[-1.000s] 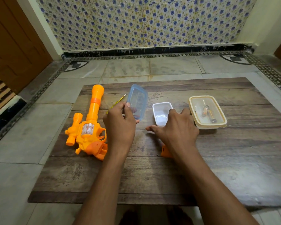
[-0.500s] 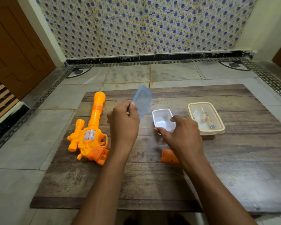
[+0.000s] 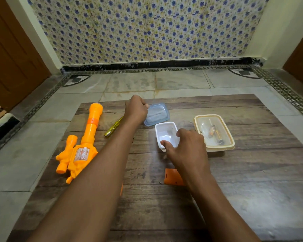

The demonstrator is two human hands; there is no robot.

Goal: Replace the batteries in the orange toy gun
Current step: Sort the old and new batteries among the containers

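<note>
The orange toy gun (image 3: 82, 142) lies on the wooden table's left side, barrel pointing away from me. My left hand (image 3: 136, 109) reaches far across and pinches the edge of a blue transparent lid (image 3: 157, 114), which lies flat on the table. My right hand (image 3: 185, 145) grips the near right side of a small white open container (image 3: 164, 132), thumb at its front rim. An orange battery cover (image 3: 171, 177) lies under my right wrist, partly hidden. A yellow screwdriver (image 3: 113, 127) rests between the gun and my left forearm.
A cream-rimmed container (image 3: 230, 137) with a clear lid stands at the right and holds small items I cannot make out. The wooden table (image 3: 252, 172) sits on a marble floor; a tiled wall is behind and wooden doors are on both sides.
My left hand carried the blue lid from upright in the air to flat on the table behind the white container. My right hand stayed at the white container.
</note>
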